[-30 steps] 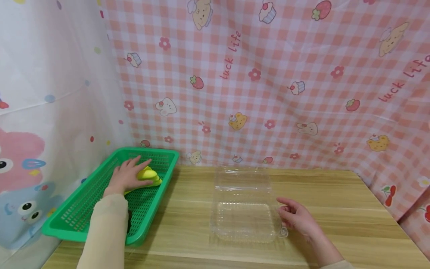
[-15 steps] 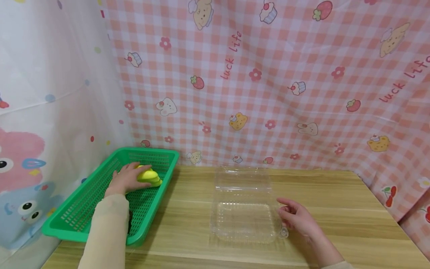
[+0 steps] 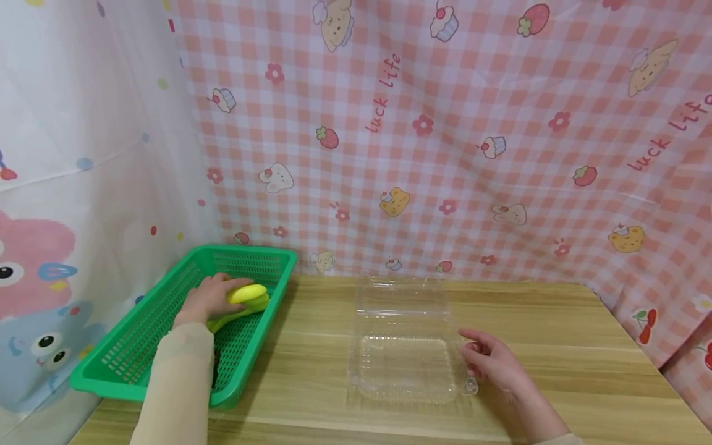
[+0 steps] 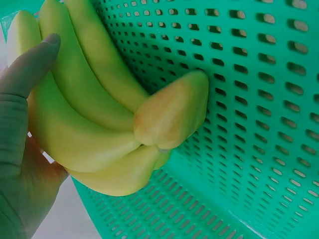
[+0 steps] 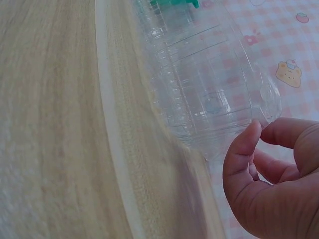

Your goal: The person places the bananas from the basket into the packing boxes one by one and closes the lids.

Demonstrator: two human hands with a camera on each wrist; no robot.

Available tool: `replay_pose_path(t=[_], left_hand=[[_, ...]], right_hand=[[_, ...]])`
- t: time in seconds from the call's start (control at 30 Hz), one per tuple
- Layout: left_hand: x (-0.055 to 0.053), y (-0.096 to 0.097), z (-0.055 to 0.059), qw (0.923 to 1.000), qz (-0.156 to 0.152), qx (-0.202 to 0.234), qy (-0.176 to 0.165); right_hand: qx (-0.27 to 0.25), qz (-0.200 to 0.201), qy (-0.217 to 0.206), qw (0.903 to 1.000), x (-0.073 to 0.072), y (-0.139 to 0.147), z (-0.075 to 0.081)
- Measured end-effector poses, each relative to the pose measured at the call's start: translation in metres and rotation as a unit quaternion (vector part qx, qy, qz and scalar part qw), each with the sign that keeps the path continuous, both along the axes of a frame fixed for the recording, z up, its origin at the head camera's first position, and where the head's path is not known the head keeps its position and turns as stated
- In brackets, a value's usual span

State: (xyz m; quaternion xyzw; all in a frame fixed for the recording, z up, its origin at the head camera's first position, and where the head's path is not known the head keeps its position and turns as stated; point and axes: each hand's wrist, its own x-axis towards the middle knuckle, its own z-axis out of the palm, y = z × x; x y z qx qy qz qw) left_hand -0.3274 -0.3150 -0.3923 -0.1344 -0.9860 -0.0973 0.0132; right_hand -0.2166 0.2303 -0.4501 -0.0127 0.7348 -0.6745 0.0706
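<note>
My left hand (image 3: 208, 301) reaches into the green basket (image 3: 253, 364) and grips a bunch of yellow bananas (image 3: 248, 294). In the left wrist view the thumb lies across the bananas (image 4: 94, 114), whose stem end points toward the basket's perforated wall (image 4: 249, 84). To the right on the table, a clear plastic clamshell box (image 3: 406, 368) stands with its lid raised toward the back. My right hand (image 3: 492, 361) is at the box's right side. Its thumb and index finger pinch at the edge of the clear box (image 5: 209, 94) in the right wrist view.
A dark thing (image 3: 215, 369) in the basket is mostly hidden by the left sleeve (image 3: 178, 383). The wooden table (image 3: 311, 383) ends against a pink checked cloth (image 3: 356, 185) at the back. A white patterned cloth (image 3: 111, 185) hangs at the left.
My left hand has lowered slightly and curled around the bananas, and the bunch has turned a little in the basket. My right hand and the clear box have stayed in place.
</note>
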Motion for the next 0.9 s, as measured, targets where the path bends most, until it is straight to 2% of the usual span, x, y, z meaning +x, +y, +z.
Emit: replay_pose_path(t=[0.37, 0.9], left_hand=[[-0.001, -0.002, -0.001, 0.9995, -0.005, 0.031, -0.002], [0.001, 0.007, 0.011, 0.9963, -0.009, 0.050, 0.069]], right_hand=[[0.006, 0.004, 0.000, 1.0000, 0.000, 0.000, 0.000], [-0.013, 0.004, -0.003, 0.9999, 0.000, 0.000, 0.000]])
